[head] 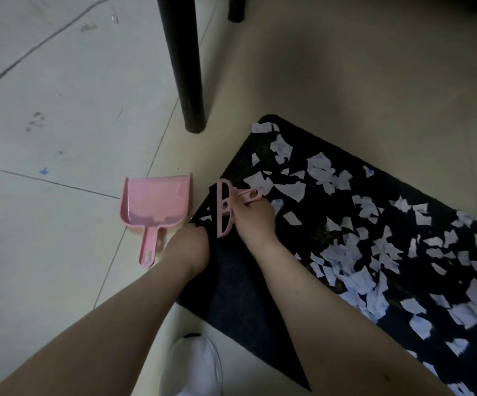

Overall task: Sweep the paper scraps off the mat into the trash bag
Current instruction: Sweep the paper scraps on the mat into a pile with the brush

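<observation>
While crouching over the floor (pixel 60 81), gripping a pink brush (pixel 225 208) with the right hand (pixel 253 217), fingers curling round its handle, brush head lying on the near-left corner of the mat (pixel 240 295). Left hand (pixel 190 244) pressing down on the mat's left edge, fingertips bending at the corner; cannot tell whether pinching the edge or only touching it, since the fingers are hiding under the knuckles. Both forearms reaching in bare from the lower edge.

Scraps (pixel 374 252) lying all over the dark mat, white with a bluish tint, torn and uneven, thickest toward the right and lower right, thinner by the brush. A few sitting at the mat's far corner, just beside the black leg (pixel 185 67) standing on the floor. Near strip of the mat, between the two arms, showing bare.

Pink dustpan (pixel 157 202) resting on the tiles just left of the mat, mouth pointing away, handle pointing toward the left arm, not touching either hand. White shoe (pixel 194 367) showing at the bottom, just beside the mat's near edge. Two more dark legs (pixel 237 8) standing at the top and at the right edge.
</observation>
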Available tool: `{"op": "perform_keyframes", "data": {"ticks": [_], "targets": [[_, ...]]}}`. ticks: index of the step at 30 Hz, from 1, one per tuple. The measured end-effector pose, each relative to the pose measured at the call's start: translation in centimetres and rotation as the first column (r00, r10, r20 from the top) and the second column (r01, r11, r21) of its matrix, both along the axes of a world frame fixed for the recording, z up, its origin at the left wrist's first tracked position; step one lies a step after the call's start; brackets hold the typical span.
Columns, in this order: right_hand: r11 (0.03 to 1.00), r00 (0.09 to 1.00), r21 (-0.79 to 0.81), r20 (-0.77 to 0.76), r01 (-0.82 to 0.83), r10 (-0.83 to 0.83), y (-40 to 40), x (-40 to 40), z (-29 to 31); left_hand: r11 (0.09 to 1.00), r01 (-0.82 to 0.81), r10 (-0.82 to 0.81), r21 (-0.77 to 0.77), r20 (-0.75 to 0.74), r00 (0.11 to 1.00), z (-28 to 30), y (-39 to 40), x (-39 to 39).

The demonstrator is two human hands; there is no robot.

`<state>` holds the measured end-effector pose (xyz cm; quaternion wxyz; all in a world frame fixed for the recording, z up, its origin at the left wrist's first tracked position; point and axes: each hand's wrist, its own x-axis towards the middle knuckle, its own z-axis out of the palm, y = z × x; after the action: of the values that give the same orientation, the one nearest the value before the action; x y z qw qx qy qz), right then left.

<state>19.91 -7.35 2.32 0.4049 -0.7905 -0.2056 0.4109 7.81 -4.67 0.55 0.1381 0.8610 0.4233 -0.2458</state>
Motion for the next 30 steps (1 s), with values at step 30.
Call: {"op": "perform_keyframes", "data": {"ticks": [30], "targets": [[0.911,0.846,-0.012,0.376,0.412,-0.377,-6.4,5.2,2.7,0.999,-0.016,0.014,0.049,0.035,0.999,-1.5,1.1,2.8]]}}
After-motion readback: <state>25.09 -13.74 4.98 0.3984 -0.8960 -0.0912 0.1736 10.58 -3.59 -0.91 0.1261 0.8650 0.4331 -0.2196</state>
